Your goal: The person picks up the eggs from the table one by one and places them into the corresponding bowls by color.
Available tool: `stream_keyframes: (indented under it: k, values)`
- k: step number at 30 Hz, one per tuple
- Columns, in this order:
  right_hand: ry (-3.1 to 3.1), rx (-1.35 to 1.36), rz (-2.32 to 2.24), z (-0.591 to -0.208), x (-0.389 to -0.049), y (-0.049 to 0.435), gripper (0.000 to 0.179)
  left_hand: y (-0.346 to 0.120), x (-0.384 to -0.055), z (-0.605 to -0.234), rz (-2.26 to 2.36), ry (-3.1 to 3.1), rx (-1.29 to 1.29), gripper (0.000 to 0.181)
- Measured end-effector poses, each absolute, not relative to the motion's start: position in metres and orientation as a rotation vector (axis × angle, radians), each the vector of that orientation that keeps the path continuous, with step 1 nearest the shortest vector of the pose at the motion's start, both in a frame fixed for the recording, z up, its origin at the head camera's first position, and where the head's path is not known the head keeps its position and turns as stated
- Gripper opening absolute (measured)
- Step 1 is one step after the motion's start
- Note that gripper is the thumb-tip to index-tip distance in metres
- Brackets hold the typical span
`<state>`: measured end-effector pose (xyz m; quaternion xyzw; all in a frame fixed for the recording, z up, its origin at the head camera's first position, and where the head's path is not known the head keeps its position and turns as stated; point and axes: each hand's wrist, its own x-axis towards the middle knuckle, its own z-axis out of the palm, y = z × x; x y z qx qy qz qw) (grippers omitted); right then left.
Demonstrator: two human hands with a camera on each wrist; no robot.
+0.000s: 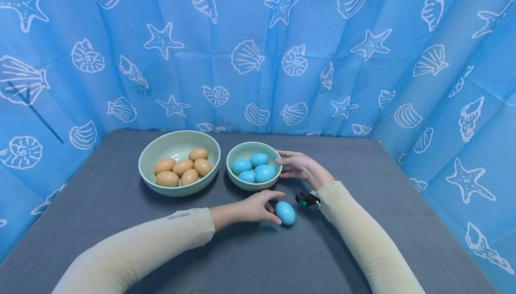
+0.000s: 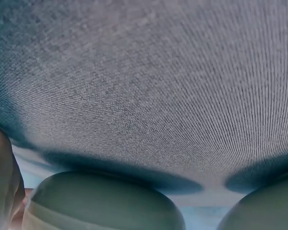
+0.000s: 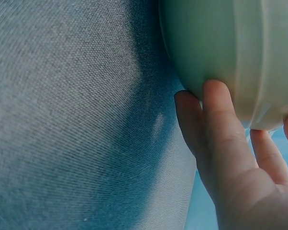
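Observation:
My left hand [image 1: 259, 206] is beside a blue egg [image 1: 285, 213] on the table, thumb by its lower left side and index finger stretched above it. A gap shows between index finger and egg. My right hand [image 1: 300, 167] holds the rim of a small pale green bowl [image 1: 253, 186] with several blue eggs [image 1: 264, 173] inside. The right wrist view shows its fingers [image 3: 223, 124] against the outer wall of that bowl [image 3: 211, 43]. Bowl undersides fill the lower edge of the left wrist view; the egg cannot be made out there.
Left of the small bowl stands a larger pale green bowl [image 1: 177, 191] holding several brown eggs [image 1: 182, 168]. A black strap [image 1: 307, 199] hangs by the right wrist. Grey cloth covers the table [image 1: 225, 262], and a blue shell-print curtain [image 1: 258, 83] stands behind it.

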<state>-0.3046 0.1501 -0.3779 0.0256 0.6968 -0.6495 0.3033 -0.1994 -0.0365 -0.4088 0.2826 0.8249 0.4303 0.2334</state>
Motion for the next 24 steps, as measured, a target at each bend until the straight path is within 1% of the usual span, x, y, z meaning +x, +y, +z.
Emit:
stream_keyframes:
  k: [6,18,24]
  values:
    - [1.854,0.064,-1.722,-0.377,-0.3033,0.1511,0.056,-0.0308,-0.2053,-0.4136,1.183,2.244,0.757,0.071]
    - [1.852,0.047,-1.723,-0.3776,-0.3045,0.1501,0.057,-0.0256,-0.2072,-0.4084,1.147,2.231,0.741,0.053]
    - [1.858,0.06,-1.734,-0.3804,-0.3044,0.1498,0.057,-0.0267,-0.2084,-0.4109,1.155,2.251,0.752,0.05]
